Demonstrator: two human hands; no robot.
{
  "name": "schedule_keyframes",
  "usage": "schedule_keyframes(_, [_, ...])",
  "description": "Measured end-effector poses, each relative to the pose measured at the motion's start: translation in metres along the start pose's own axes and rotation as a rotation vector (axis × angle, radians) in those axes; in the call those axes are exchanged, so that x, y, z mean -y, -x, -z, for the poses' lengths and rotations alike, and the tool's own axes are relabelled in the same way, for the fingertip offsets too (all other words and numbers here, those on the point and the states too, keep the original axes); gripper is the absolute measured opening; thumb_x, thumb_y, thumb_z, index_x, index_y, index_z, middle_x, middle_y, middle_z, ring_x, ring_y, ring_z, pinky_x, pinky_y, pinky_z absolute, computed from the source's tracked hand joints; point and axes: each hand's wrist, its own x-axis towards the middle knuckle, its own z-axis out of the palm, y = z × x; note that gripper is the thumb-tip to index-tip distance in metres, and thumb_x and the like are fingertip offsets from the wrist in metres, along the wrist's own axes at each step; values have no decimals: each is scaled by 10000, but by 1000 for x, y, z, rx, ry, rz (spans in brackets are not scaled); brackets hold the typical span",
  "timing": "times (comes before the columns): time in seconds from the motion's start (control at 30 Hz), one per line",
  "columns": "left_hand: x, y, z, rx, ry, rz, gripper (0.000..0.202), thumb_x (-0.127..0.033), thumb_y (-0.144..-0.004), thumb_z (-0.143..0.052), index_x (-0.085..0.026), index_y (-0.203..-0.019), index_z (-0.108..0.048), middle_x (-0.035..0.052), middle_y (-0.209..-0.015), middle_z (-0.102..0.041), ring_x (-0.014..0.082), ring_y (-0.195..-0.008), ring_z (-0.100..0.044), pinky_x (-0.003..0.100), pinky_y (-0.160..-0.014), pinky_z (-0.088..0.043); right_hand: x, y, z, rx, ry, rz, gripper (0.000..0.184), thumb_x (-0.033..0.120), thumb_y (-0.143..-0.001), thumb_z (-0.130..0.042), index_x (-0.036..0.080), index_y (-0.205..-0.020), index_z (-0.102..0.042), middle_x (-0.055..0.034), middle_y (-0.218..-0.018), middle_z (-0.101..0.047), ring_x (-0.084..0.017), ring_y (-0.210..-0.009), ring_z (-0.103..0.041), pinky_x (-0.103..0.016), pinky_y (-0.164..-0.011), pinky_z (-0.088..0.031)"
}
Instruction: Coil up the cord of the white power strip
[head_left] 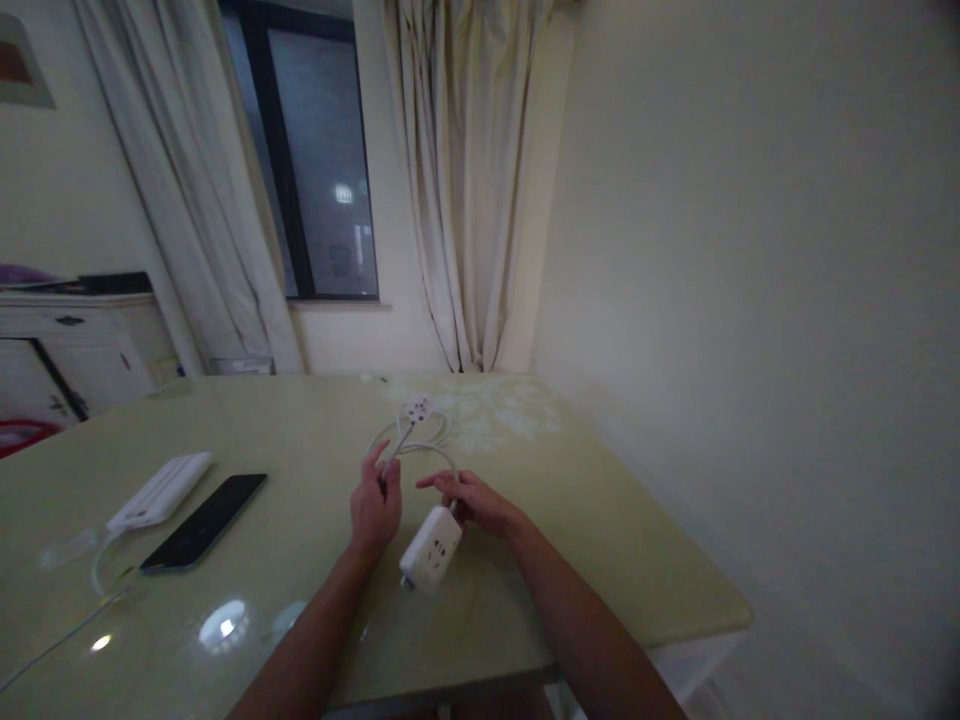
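Note:
In my right hand (480,502), near the middle of the table, is a small white power strip (433,548) with dark socket slots, gripped by its cord end and tilted toward me. My left hand (376,505) is closed around a stretch of the white cord (399,442). Just beyond the left fingers the cord leads up to a white plug-like end (418,408) with dark spots on its face. Loose loops of the same cord lie on the table behind both hands. The two hands are close together but apart.
A pale green glossy table (300,420) reaches to the wall on the right. On its left lie a black phone (204,522) and a white power strip or power bank (160,490) with a cable. Behind stand curtains (472,180), a window (322,160) and a white cabinet (90,345).

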Motion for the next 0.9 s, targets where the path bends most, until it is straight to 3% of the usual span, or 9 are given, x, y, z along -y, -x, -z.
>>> schedule_keyframes(0.07, [-1, 2, -1, 91, -22, -25, 451, -430, -991, -434, -181, -1345, -561, -48, -602, -580, 138, -503, -558, 231, -542, -407, 4, 4, -2, 61, -24, 25, 480, 554, -848, -673, 169, -1126, -748, 64, -589, -487, -47, -424, -384, -183, -413, -265])
schedule_keyframes(0.2, [1, 4, -5, 215, -38, -67, 423, -458, -981, -453, -226, -1284, -635, -15, -671, -679, 159, -567, -636, 237, -574, -450, 3, 6, -5, 55, -41, 27, 528, 624, -857, -631, 115, -789, -750, 37, -528, -506, -51, -419, -369, -202, -426, -231])
schedule_keyframes(0.33, [5, 5, -6, 135, 24, -116, 375, -435, -990, -434, -231, -1213, -656, 37, -878, -749, 171, -672, -674, 257, -665, -496, -5, 3, -10, 28, -29, 13, 662, 756, -817, -590, 130, -615, -660, -2, -517, -565, -71, -422, -413, -216, -447, -268])
schedule_keyframes(0.5, [5, 6, -5, 22, 9, -73, 292, -397, -995, -399, -217, -887, -603, -20, -605, -590, 153, -525, -551, 248, -562, -403, -4, 0, -10, 20, -105, 140, 694, 778, -807, -587, 163, -485, -565, 19, -421, -472, -75, -388, -377, -221, -432, -254])
schedule_keyframes(0.67, [5, 4, -5, 50, -157, -98, 357, -469, -937, -524, -227, -678, -481, -47, -532, -473, 130, -490, -462, 245, -549, -294, 8, 2, 3, -196, -417, 273, 679, 729, -870, -535, 222, -450, -367, 64, -373, -294, -84, -349, -289, -233, -412, -278])
schedule_keyframes(0.77, [6, -1, -3, 19, -216, -191, 475, -509, -903, -584, -216, -573, -409, -33, -527, -432, 131, -515, -424, 258, -569, -276, 15, 7, 13, -315, -504, 319, 617, 659, -910, -523, 232, -494, -362, 74, -385, -280, -86, -353, -255, -238, -411, -271])
schedule_keyframes(0.9, [7, -7, 1, 55, -147, -288, 501, -477, -952, -515, -216, -546, -384, -10, -556, -453, 147, -562, -431, 286, -632, -324, 17, 8, 23, -435, -566, 300, 533, 601, -875, -591, 243, -547, -370, 84, -407, -314, -86, -353, -275, -243, -400, -259])
